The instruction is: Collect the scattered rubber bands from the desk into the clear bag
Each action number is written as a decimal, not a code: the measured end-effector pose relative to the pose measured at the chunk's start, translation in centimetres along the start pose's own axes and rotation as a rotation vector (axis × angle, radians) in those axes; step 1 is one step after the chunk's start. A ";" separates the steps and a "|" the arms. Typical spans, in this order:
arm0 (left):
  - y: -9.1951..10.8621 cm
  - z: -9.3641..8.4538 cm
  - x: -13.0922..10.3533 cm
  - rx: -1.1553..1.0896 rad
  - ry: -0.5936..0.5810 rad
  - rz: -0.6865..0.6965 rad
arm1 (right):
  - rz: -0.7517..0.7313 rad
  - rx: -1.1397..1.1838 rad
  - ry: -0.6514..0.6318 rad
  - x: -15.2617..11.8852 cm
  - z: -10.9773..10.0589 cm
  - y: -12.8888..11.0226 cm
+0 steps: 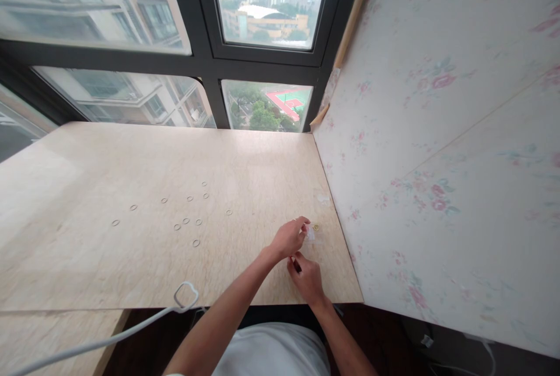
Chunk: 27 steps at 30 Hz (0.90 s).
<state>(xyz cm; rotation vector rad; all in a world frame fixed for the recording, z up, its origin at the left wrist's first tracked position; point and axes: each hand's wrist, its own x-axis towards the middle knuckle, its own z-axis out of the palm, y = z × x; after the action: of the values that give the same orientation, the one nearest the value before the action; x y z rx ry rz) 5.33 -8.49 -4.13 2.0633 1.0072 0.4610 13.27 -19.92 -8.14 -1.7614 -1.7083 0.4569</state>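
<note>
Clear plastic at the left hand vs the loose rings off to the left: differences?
- Shape: the clear plastic is a see-through sheet or bag; the loose rings are thin hoops.
- Size: the plastic looks larger than any single loose ring.
- Position: the plastic is at the left hand; the loose rings lie apart from it.
Shared: both are on the tabletop.

The person wears a plain white cloth shirt (272, 351), its rounded front shaded faintly grey. A sliver of white sleeve edge (175, 374) shows beyond the bare left forearm (227, 313); the right forearm (342, 330) is bare too. Across the left hand's fingers (299, 222) sits a thin pale band, too small to make out.
</note>
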 end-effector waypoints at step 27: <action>-8.3 -3.9 -13.0 -0.259 0.525 -0.082 | 0.112 0.364 -0.135 7.6 2.1 -7.7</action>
<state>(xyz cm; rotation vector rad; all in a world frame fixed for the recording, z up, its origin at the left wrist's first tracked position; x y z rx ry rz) -9.21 -13.60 -7.94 1.6938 1.2489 1.0673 6.81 -12.43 -3.28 -1.5912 -1.5032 0.8942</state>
